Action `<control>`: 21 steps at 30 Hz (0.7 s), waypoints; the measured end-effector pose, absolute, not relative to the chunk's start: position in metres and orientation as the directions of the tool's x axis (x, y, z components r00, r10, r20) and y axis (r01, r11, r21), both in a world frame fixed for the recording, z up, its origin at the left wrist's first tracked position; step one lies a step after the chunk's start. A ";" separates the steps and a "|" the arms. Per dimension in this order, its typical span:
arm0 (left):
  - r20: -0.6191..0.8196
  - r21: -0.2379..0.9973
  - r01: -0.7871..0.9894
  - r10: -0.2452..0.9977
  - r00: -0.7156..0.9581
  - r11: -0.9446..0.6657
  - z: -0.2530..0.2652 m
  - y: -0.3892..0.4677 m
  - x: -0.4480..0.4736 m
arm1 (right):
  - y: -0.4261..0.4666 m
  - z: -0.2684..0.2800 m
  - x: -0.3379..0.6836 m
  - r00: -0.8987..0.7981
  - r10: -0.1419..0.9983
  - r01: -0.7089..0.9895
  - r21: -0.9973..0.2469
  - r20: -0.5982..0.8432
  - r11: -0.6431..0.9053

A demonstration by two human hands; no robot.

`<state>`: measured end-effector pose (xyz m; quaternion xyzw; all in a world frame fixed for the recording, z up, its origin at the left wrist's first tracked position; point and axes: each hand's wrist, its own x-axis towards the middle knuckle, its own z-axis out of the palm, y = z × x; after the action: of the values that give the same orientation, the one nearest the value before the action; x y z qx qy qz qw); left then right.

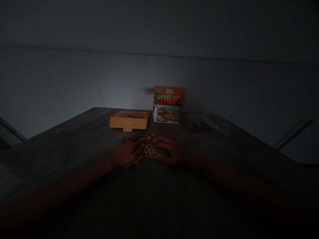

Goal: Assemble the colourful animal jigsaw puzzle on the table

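Note:
A small heap of colourful jigsaw puzzle pieces (pixel 151 151) lies on the dark table, between my two hands. My left hand (pixel 130 151) rests over the heap's left side, fingers stretched and lying on the pieces. At the right side, my right hand (pixel 169 150) touches the heap with its fingers apart and curved around the edge. Neither hand grips a piece that I can make out. The light is dim, and the pieces under my palms are hidden.
Behind the heap lies an orange box (pixel 129 121) with a front tab. An upright orange "LEVEL UP!" box (pixel 169 94) stands against the wall, a farm picture card (pixel 166 114) leaning on it. Clear plastic bags (pixel 206 122) lie at the right on the table (pixel 74 136).

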<state>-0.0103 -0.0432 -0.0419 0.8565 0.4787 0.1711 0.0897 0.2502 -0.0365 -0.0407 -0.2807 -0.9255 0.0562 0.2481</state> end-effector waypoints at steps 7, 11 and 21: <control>0.275 0.229 0.854 0.872 0.404 -0.468 -0.036 -0.042 -0.011 | -0.039 -0.037 0.251 -0.781 0.484 0.408 -0.266 0.394 0.874; 0.253 0.298 0.752 0.808 0.532 -0.588 -0.036 -0.041 -0.012 | -0.038 -0.037 0.253 -0.778 0.431 0.281 -0.360 0.457 0.889; 0.175 0.191 0.709 0.735 0.655 -0.678 -0.029 -0.046 -0.014 | -0.036 -0.035 0.258 -0.617 0.535 0.345 -0.413 0.577 0.843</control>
<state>-0.0136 -0.0460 -0.0292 0.9082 0.3975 0.1197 0.0529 0.2584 -0.0356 -0.0348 -0.2473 -0.8895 0.1321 0.3608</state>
